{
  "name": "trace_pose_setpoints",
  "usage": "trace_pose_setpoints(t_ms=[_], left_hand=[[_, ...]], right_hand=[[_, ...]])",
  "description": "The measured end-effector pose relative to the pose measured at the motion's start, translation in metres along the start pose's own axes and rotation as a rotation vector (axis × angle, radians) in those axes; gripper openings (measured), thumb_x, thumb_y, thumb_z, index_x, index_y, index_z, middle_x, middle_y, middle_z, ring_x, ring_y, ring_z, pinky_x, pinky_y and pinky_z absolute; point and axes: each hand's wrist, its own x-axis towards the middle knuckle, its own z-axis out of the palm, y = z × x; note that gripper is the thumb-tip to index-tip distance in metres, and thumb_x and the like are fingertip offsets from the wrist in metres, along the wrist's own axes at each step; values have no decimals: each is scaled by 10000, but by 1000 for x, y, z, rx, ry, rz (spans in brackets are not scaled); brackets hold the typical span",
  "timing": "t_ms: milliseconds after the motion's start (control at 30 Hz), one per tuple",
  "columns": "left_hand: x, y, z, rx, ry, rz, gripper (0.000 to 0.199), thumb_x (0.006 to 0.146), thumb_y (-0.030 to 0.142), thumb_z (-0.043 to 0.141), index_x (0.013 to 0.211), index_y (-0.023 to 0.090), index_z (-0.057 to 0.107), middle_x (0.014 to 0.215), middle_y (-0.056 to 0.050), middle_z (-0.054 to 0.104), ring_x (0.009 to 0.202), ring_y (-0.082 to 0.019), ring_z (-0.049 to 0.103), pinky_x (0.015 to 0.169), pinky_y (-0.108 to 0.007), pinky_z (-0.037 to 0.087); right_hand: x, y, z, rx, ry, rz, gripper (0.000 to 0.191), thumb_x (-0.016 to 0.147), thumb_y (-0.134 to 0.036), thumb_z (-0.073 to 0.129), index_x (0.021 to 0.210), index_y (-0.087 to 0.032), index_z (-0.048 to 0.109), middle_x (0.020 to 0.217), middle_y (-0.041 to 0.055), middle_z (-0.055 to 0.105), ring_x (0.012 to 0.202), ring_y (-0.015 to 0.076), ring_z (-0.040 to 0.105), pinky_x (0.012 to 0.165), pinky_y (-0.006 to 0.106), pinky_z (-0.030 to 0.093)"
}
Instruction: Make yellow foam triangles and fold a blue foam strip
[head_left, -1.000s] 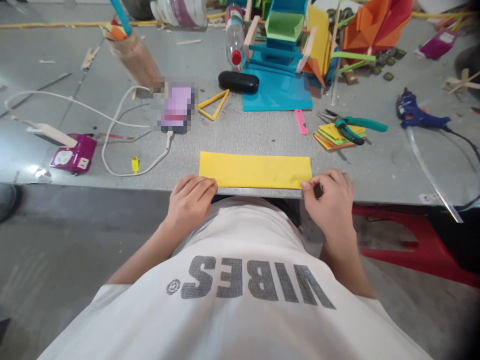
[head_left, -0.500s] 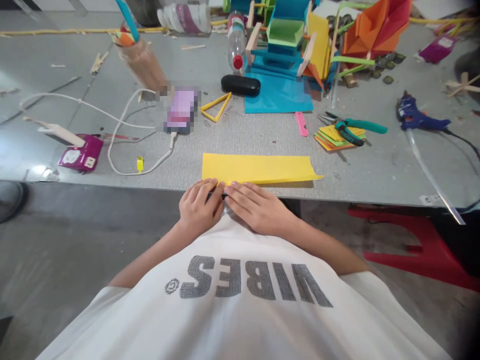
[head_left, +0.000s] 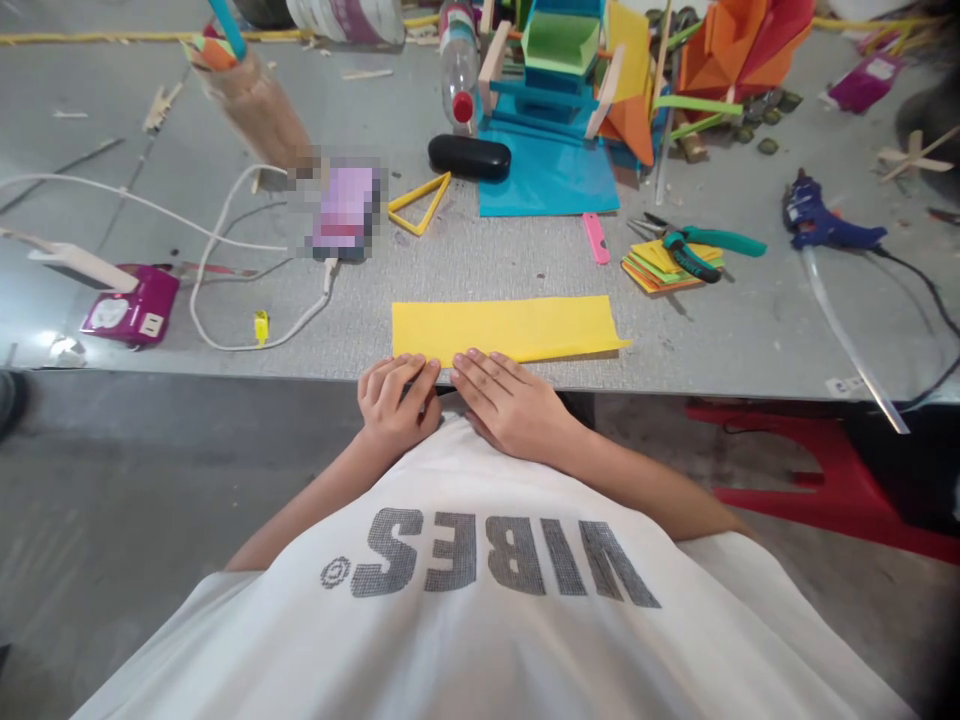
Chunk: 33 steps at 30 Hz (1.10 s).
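A long strip of yellow paper lies along the front edge of the table, with a narrow turned-up fold along its near side that sticks out at the right end. My left hand is closed at the near left part of the strip, its fingers bent over the fold and its thumb lower down, mostly hidden. Close to it, my right hand rests with its fingers stretched out flat on the near edge of the paper.
Beyond the strip lie a phone on a white cable, a yellow triangle frame, a black case, a pink cutter, and pliers on coloured paper squares. A blue glue gun lies at right.
The view has shifted slightly, moving the table things left. My right hand's fingertips have moved slightly right, away from the left hand, along the fold. The strip's near edge looks flatter.
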Motion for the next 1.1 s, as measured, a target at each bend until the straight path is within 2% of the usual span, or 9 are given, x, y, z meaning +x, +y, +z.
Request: trace_pose_setpoints(t_ms=[133, 233, 500, 600, 667, 733, 867, 1000, 1100], left_hand=[[-3, -1, 4, -7, -58, -78, 514, 851, 258, 745, 1354, 305, 843, 1218, -141, 834, 1172, -364, 781, 1108, -589, 544], [-4, -1, 4, 12, -74, -101, 497, 845, 262, 748, 1329, 308, 851, 1212, -137, 836, 1165, -367, 782, 1105, -600, 547], [9, -1, -7, -34, 50, 75, 592, 906, 259, 766, 1497, 273, 750, 1251, -139, 854, 1160, -355, 804, 1048, -538, 591], [9, -3, -10, -50, -3, 14, 480, 949, 296, 775, 1428, 282, 787, 1227, -139, 854, 1151, -355, 797, 1051, -549, 571], [8, -6, -12, -29, -55, -53, 372, 970, 346, 788, 1337, 303, 826, 1175, -130, 855, 1127, -360, 788, 1059, -577, 539], [7, -11, -15, 9, -52, -73, 280, 982, 392, 800, 1248, 320, 852, 1092, -118, 849, 1075, -354, 779, 1045, -589, 518], [10, -20, -23, 19, -4, 4, 164, 998, 388, 820, 1151, 340, 855, 934, -76, 805, 964, -305, 751, 973, -541, 498], [21, -23, -33, -21, -116, 4, 69, 1029, 400, 804, 1058, 349, 840, 865, -52, 735, 884, -262, 711, 954, -523, 456], [34, -21, -41, -76, -166, -1, 55, 1038, 388, 799, 1035, 349, 838, 863, -47, 717, 863, -248, 682, 951, -518, 453]], right_hand=[[-19, 9, -8, 48, -12, 94, 578, 1139, -228, 598, 1710, -137, 587, 1736, 185, 582, 1651, 346, 569, 1347, 559, 523], [-37, 17, -16, 42, -7, 159, 595, 1128, -238, 631, 1717, -166, 586, 1725, 169, 599, 1631, 345, 594, 1345, 553, 527], [-91, 42, -42, -91, -12, 339, 609, 1124, -409, 692, 1680, -172, 619, 1693, 170, 642, 1569, 377, 656, 1314, 558, 543], [-105, 44, -47, -173, 42, 351, 613, 1108, -421, 718, 1647, -139, 642, 1656, 196, 671, 1517, 389, 700, 1271, 545, 579], [-110, 42, -49, -209, 52, 363, 566, 1099, -406, 724, 1608, -161, 682, 1623, 183, 706, 1470, 390, 736, 1234, 542, 606], [-114, 39, -50, -231, 50, 380, 487, 1096, -379, 720, 1551, -206, 730, 1584, 151, 746, 1424, 380, 766, 1198, 538, 623], [-116, 36, -52, -299, 123, 346, 358, 1084, -341, 747, 1414, -212, 797, 1415, 138, 842, 1278, 338, 817, 1064, 475, 638], [-116, 41, -54, -297, 120, 347, 254, 1076, -364, 778, 1304, -268, 831, 1114, 88, 879, 967, 268, 775, 863, 436, 552], [-110, 45, -57, -265, 105, 365, 145, 1096, -354, 753, 1188, -284, 840, 986, 57, 840, 887, 239, 700, 814, 419, 467]])
